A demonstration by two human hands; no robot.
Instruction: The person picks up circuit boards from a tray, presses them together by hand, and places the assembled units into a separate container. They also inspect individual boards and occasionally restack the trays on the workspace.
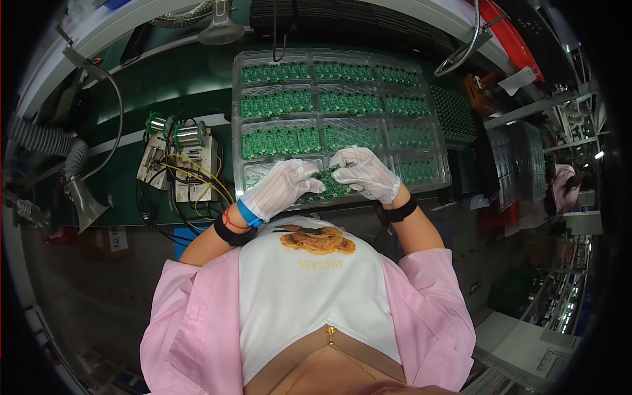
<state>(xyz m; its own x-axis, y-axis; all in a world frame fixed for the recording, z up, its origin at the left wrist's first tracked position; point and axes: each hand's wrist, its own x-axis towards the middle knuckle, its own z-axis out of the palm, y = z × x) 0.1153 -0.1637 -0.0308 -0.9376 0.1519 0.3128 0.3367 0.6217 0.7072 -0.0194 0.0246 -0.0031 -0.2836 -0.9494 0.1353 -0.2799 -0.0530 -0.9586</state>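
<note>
A clear plastic tray (238, 92) is divided into several compartments, most of them filled with rows of small green circuit boards (280, 102). Over its near edge, both my hands, in white striped gloves, hold a green circuit board panel (334, 189) between them. My left hand (283, 187) has its fingers closed on the panel's left side. On the other side, my right hand (366, 174) pinches the panel with curled fingers. The gloves cover part of the panel, and whether one board or more is held I cannot make out.
Left of the tray stand solder wire feeders with spools (189, 134), with yellow and black cables trailing from them. A fume hose nozzle (85, 204) stands farther left; another nozzle (222, 29) hangs at the back. A green rack (451, 108) sits right of the tray.
</note>
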